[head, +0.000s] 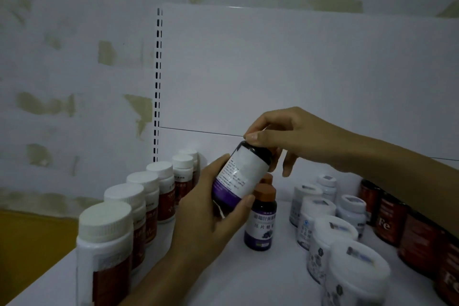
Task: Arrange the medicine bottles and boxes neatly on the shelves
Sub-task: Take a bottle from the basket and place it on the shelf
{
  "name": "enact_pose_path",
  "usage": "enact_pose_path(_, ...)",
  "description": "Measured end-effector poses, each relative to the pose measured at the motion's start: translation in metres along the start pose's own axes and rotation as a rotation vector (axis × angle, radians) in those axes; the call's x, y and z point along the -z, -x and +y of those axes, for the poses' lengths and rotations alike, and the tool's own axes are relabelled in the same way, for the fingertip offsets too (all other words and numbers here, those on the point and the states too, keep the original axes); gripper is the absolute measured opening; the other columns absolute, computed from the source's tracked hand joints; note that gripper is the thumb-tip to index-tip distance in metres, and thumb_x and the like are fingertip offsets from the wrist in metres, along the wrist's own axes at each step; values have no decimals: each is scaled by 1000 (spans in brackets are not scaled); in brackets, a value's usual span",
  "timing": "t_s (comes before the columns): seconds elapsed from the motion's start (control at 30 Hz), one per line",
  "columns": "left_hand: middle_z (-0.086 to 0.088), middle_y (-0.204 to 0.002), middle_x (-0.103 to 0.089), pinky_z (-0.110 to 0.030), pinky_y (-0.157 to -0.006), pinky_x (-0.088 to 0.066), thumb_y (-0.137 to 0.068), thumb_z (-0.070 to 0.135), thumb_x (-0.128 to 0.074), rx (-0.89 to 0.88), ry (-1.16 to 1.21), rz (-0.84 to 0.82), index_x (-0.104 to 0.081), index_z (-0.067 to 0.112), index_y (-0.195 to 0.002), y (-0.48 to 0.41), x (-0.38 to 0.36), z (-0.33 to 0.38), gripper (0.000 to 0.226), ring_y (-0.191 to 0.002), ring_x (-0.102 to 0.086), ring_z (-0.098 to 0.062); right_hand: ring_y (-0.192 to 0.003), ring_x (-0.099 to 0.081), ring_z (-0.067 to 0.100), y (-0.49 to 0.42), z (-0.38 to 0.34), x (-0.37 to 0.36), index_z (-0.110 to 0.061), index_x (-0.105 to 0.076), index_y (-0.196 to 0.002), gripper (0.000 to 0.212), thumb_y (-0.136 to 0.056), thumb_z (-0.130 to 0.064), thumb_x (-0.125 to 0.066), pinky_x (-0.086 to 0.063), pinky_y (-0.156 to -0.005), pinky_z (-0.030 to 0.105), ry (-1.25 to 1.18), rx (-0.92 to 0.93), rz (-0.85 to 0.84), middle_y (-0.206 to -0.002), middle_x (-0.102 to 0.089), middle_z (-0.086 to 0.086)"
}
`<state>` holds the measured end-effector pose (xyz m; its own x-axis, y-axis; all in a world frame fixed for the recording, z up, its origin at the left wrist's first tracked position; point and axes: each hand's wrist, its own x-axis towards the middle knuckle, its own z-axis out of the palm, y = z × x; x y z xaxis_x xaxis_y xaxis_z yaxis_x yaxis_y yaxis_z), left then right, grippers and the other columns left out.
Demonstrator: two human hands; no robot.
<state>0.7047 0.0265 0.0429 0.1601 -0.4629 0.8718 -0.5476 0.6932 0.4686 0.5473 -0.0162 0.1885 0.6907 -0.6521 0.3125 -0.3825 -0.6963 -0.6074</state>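
A dark medicine bottle [239, 176] with a white and purple label is held tilted above the white shelf [248, 278]. My left hand [211, 211] grips its lower body from the left, thumb on the label's lower edge. My right hand [280, 135] comes in from the right and pinches the bottle's top end with thumb and fingers. Just below stands a matching purple-labelled bottle [262, 218] with a brown cap, and another brown cap [267, 178] shows behind it.
A row of white-capped, red-labelled bottles [146, 196] lines the shelf's left edge. White jars [330, 236] stand in rows at the right, dark red jars [409, 226] beyond them under my right forearm. The shelf's white back panel [285, 69] rises behind.
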Motion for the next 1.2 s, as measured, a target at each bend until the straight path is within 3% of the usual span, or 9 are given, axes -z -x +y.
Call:
enact_pose_path(0.1,41,-118,-47,-6,-72,-49,-78,57,-60,-81,-77,20,-37,37,-131,4,2,1,61,-102,-54,13,-70,-65,16,6,-3,-5,-16,-58,-95,15,-93,-30,-55,-49,-50,20,17,41,-33,-92,-66,5)
enact_pose_path(0.2,21,-117,-50,-4,-77,-47,-83,64,-51,-176,-192,34,-37,23,-133,3,3,1,66,-101,-53,9,-71,-63,11,11,-5,-9,-19,-56,-94,8,-93,-28,-55,-48,-51,20,20,47,-71,-94,-65,2)
enact_pose_path(0.27,10,-114,-50,-8,-76,-48,-86,59,-50,-243,-254,50,-37,18,-132,3,3,0,63,-98,-55,-1,-76,-68,15,13,-8,-12,-22,-59,-100,28,-84,-45,-57,-48,-50,17,29,17,-108,-97,-65,-2)
enact_pose_path(0.33,8,-113,-50,-13,-74,-50,-85,56,-53,-272,-279,55,-37,19,-133,3,2,0,62,-95,-56,-6,-75,-70,19,16,-10,-14,-22,-60,-103,45,-71,-54,-57,-48,-47,17,39,13,-113,-96,-66,-2)
enact_pose_path(0.53,23,-97,-51,-13,-62,-52,-84,68,-44,-195,-174,45,-38,25,-128,7,3,2,61,-87,-59,-4,-64,-71,21,19,-4,-16,-17,-54,-107,57,-62,-49,-67,-52,-47,24,62,-10,-169,-88,-70,7)
enact_pose_path(0.73,35,-105,-54,-12,-57,-50,-81,73,-44,-109,-37,10,-37,36,-123,9,1,-2,56,-84,-61,1,-68,-70,22,23,4,-15,-24,-52,-110,54,-62,-38,-73,-52,-52,24,27,58,-195,-96,-66,9)
enact_pose_path(0.87,32,-101,-55,-8,-55,-43,-81,73,-44,-85,36,1,-41,38,-112,8,1,-2,47,-76,-60,1,-72,-70,23,25,11,-11,-25,-51,-110,58,-59,-30,-79,-55,-54,28,52,70,-252,-101,-62,3)
enact_pose_path(1.03,16,-93,-60,-29,-44,-50,-84,67,-43,-82,70,-6,-44,34,-114,11,-1,-5,45,-64,-60,-9,-66,-68,28,26,23,-15,-19,-57,-102,53,-62,-40,-84,-55,-50,30,90,24,-266,-91,-67,3)
enact_pose_path(1.2,6,-109,-63,-27,-67,-57,-78,65,-59,-251,-24,-56,-38,30,-134,7,4,-2,69,-86,-66,-9,-53,-55,46,20,28,-20,-6,-61,-87,56,-67,-58,-67,-41,-36,22,54,37,-125,-68,-67,9)
